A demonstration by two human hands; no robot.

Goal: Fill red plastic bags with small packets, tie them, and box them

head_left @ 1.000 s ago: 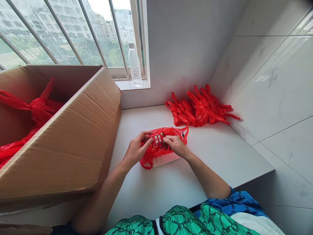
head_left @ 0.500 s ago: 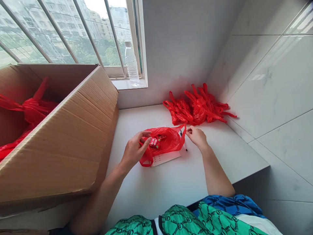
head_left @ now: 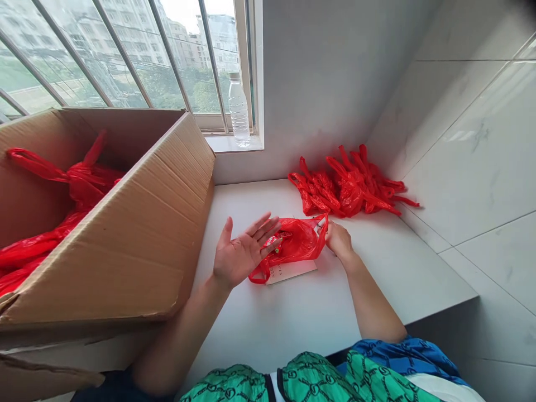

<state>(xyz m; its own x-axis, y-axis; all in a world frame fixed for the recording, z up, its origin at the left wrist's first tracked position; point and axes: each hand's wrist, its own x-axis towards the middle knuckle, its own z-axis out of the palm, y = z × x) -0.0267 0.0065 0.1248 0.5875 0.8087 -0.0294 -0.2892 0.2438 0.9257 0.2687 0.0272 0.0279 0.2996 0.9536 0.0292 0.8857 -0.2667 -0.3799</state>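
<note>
A thin, glossy red plastic carrier bag (head_left: 304, 240) lies spread out with its mouth open on the smooth white tabletop (head_left: 268, 326), between the person's two hands; a small red printed packet (head_left: 285, 235) shows inside it, partly behind the left fingers; the left hand (head_left: 239, 258) is held palm up over the bag's left end, its fingers straight and the thumb spread well apart from them, gripping nothing; the right hand (head_left: 338, 239) is at the loop handle on the bag's right end, its fingers curled and partly hidden by the red film, so I cannot tell whether they are clamped on it.

A flat, pale rectangular card (head_left: 293, 271) with rows of small marks sticks out from under the bag's near edge; farther back, against the wall, sits a heap of crumpled red plastic bags (head_left: 349, 187); to the left stands a large, open brown cardboard box (head_left: 125, 251) with a knotted red plastic bundle (head_left: 86, 181) inside; beyond, a clear ribbed plastic bottle (head_left: 239, 111) stands upright on the white windowsill (head_left: 226, 145).
</note>
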